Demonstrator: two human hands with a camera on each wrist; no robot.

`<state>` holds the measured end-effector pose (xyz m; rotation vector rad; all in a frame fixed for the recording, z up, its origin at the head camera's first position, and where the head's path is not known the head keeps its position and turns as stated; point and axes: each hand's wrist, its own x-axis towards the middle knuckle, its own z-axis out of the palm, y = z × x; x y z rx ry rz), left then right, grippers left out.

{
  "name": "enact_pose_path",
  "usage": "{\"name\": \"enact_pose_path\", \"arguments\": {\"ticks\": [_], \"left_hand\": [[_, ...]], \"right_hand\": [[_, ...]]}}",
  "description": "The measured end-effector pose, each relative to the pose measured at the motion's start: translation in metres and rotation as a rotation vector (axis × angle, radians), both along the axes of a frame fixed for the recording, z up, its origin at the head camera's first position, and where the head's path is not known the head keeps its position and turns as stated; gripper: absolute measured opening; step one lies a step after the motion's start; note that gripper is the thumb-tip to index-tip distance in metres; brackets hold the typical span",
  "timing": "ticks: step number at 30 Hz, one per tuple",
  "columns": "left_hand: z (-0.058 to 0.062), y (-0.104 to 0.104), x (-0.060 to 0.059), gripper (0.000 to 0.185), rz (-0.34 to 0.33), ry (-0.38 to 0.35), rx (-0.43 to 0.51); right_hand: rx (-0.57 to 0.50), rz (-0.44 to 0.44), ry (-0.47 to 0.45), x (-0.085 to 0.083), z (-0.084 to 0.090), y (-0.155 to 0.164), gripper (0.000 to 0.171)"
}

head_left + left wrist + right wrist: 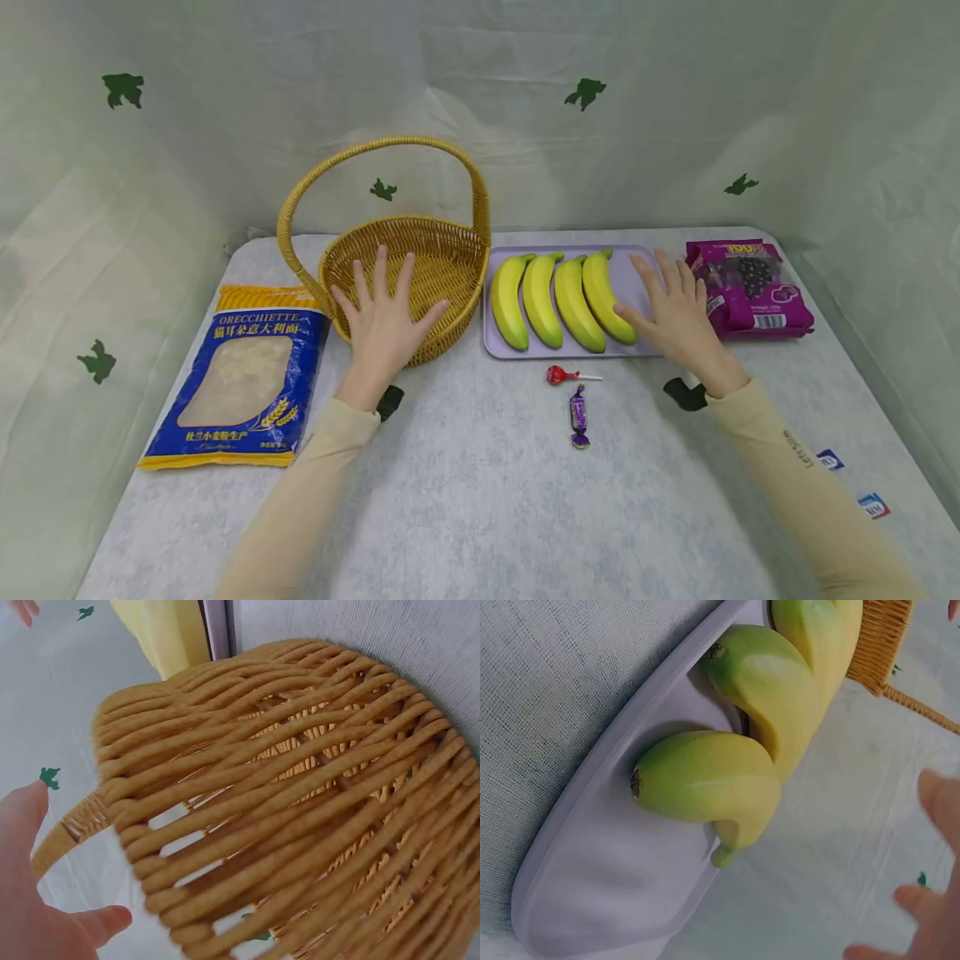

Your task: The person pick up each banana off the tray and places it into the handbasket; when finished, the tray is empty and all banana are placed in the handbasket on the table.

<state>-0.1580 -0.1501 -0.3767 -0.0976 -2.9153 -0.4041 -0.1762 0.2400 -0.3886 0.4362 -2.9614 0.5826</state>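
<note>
Nearest us, a purple candy [578,414] and a red lollipop [558,375] lie mid-table. Beyond them, our left hand [385,321] spreads flat-fingered over the wicker basket's [450,258] near rim. Our right hand [675,312], fingers straight, hovers at the tray's [637,283] right edge, thumb by the rightmost banana [606,297].

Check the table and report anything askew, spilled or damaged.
Nothing stands out. Four bananas lie side by side on the lilac tray, the basket stands upright, and the pasta bag and purple packet look intact. A lollipop and wrapped candy lie loose before the tray.
</note>
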Motion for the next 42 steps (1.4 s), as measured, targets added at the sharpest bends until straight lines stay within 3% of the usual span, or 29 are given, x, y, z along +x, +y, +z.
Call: {"name": "enact_pose_path", "arguments": {"ticks": [8, 12, 16, 19, 22, 25, 29, 33, 37, 42], "left_hand": [[0.008, -0.014, 0.025, 0.079, -0.083, 0.097, 0.220], [0.011, -0.027, 0.037, 0.072, -0.142, 0.201, 0.376], [0.011, -0.043, 0.043, 0.067, -0.192, 0.372, 0.535], [0.012, -0.054, 0.045, 0.059, -0.195, 0.490, 0.658], [0.017, -0.061, 0.049, 0.049, -0.152, 0.543, 0.776], [0.025, -0.064, 0.052, 0.049, -0.125, 0.532, 0.884], [0.029, -0.070, 0.052, 0.054, -0.119, 0.464, 0.936], [0.021, -0.078, 0.045, 0.062, -0.123, 0.374, 0.919], [0.013, -0.084, 0.038, 0.068, -0.114, 0.308, 0.891], [-0.006, -0.095, 0.022, 0.074, -0.134, 0.295, 0.878]], "right_hand": [[-0.279, 0.168, 0.001, -0.011, 0.001, 0.003, 0.080], [-0.485, 0.192, -0.116, -0.016, 0.003, 0.007, 0.080], [-0.669, 0.199, -0.270, -0.019, 0.006, 0.012, 0.079], [-0.738, 0.184, -0.346, -0.023, 0.006, 0.015, 0.077], [-0.784, 0.169, -0.403, -0.028, 0.004, 0.018, 0.074], [-0.816, 0.159, -0.457, -0.032, 0.001, 0.020, 0.072], [-0.860, 0.166, -0.548, -0.039, -0.004, 0.019, 0.072], [-0.881, 0.192, -0.643, -0.047, -0.006, 0.017, 0.071], [-0.790, 0.198, -0.703, -0.054, -0.008, 0.017, 0.071], [-0.658, 0.206, -0.753, -0.064, -0.009, 0.016, 0.068]]}}
